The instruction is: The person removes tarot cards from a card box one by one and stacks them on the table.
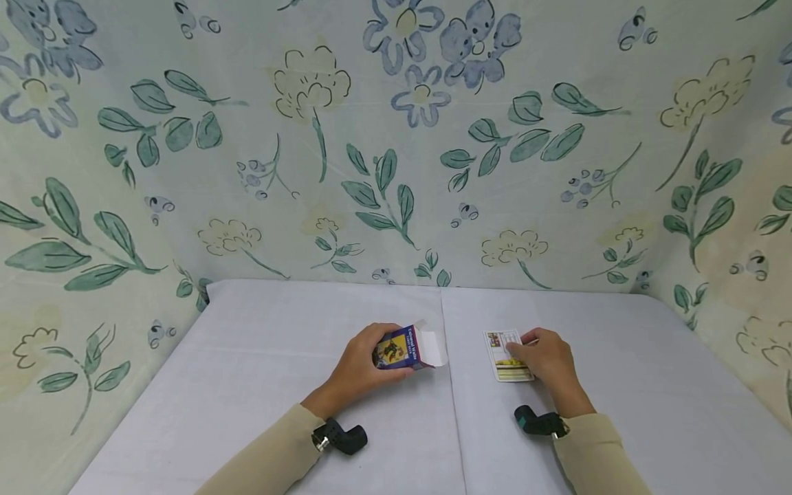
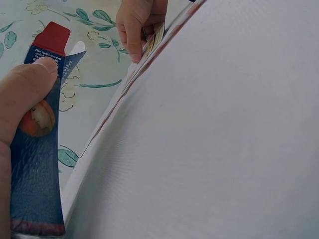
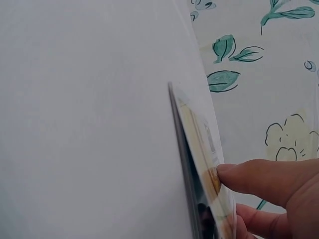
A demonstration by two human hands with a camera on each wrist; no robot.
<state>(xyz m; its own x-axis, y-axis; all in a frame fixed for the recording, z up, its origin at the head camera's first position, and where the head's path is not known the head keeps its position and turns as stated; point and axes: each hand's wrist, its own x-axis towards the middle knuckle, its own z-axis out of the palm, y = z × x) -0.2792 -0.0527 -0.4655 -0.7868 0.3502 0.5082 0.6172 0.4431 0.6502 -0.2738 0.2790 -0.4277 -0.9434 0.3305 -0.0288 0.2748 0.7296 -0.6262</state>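
My left hand (image 1: 361, 361) grips a blue card box (image 1: 396, 349) with a yellow picture on its front; the box's white end flap (image 1: 433, 348) stands open toward the right. In the left wrist view the thumb presses the narrow side of the box (image 2: 37, 174), below a red tab. My right hand (image 1: 551, 361) pinches a thin stack of cards (image 1: 509, 357) at its right edge, low over the white cloth. The right wrist view shows the thumb on the face of the cards (image 3: 202, 149), with other fingers behind, partly hidden.
A white cloth (image 1: 247, 385) covers the table, with a seam running front to back between the hands. Behind and at both sides hangs a floral curtain (image 1: 383, 103). Each wrist carries a black camera, the left one (image 1: 346, 438) and the right one (image 1: 535, 421).
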